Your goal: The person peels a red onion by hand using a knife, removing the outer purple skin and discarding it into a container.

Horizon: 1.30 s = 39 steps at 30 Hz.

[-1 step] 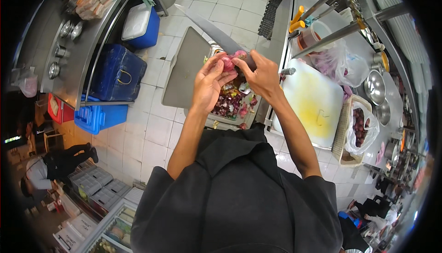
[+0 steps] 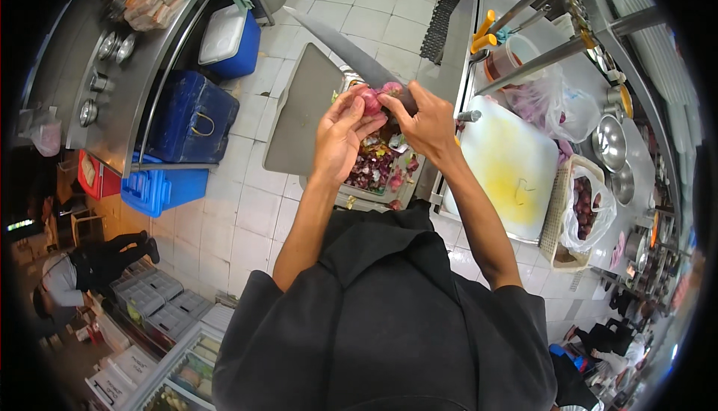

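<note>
My left hand (image 2: 336, 138) is closed around a small red onion (image 2: 368, 101), fingertips and thumb on its sides. In my right hand (image 2: 426, 123) is a large kitchen knife (image 2: 333, 46), its broad blade pointing away to the far left. The right thumb presses at the onion, where a pinkish piece of onion or skin (image 2: 391, 89) shows against the blade. Below both hands, a bin holds a heap of purple onion skins and scraps (image 2: 368, 170). A grey lid or panel (image 2: 295, 112) stands tilted at the bin's left. The knife handle is hidden in my grip.
At right, a steel counter bears a yellow-stained white cutting board (image 2: 505, 172), a basket (image 2: 557, 220) with a bag of red onions (image 2: 585, 205), and metal bowls (image 2: 609, 142). Blue coolers (image 2: 187, 115) sit under the left counter. Other people (image 2: 93, 261) are at lower left and lower right.
</note>
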Tool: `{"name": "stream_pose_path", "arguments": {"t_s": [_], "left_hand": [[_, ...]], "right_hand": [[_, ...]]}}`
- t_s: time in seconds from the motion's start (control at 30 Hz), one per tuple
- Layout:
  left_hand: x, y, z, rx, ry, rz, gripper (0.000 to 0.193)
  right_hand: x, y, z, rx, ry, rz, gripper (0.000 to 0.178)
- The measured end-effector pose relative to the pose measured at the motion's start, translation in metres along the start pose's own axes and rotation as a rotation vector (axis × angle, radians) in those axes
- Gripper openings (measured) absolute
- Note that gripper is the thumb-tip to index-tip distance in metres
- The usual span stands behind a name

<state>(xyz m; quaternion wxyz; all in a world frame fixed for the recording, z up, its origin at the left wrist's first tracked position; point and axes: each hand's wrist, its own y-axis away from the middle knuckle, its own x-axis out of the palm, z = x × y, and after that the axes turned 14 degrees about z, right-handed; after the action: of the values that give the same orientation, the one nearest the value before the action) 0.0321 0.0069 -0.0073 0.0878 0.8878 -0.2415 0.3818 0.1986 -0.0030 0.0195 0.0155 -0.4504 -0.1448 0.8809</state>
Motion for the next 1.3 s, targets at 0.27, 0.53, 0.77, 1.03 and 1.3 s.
{"name": "stream_pose_path", "arguments": {"t_s": [0.27, 0.53, 0.77, 1.03, 1.3], "left_hand": [[-0.008, -0.01, -0.007, 0.025, 0.192, 0.001, 0.028], [-0.03, -0.004, -0.007, 0.01, 0.483, -0.04, 0.036], [-0.03, 0.009, -0.005, -0.044, 0.513, -0.022, 0.038], [-0.011, 0.018, 0.002, -0.01, 0.391, 0.049, 0.036], [0.001, 0.021, -0.002, 0.031, 0.252, 0.077, 0.034]], "right_hand": [[0.014, 0.018, 0.015, -0.208, 0.102, 0.068, 0.042], [0.005, 0.028, 0.01, 0.155, -0.042, 0.034, 0.047], [0.006, 0.026, -0.006, 0.455, -0.079, 0.141, 0.048], [-0.002, 0.02, 0.036, 0.352, -0.418, 0.101, 0.03], [-0.01, 0.016, 0.065, 0.314, -0.519, 0.029, 0.024]]}}
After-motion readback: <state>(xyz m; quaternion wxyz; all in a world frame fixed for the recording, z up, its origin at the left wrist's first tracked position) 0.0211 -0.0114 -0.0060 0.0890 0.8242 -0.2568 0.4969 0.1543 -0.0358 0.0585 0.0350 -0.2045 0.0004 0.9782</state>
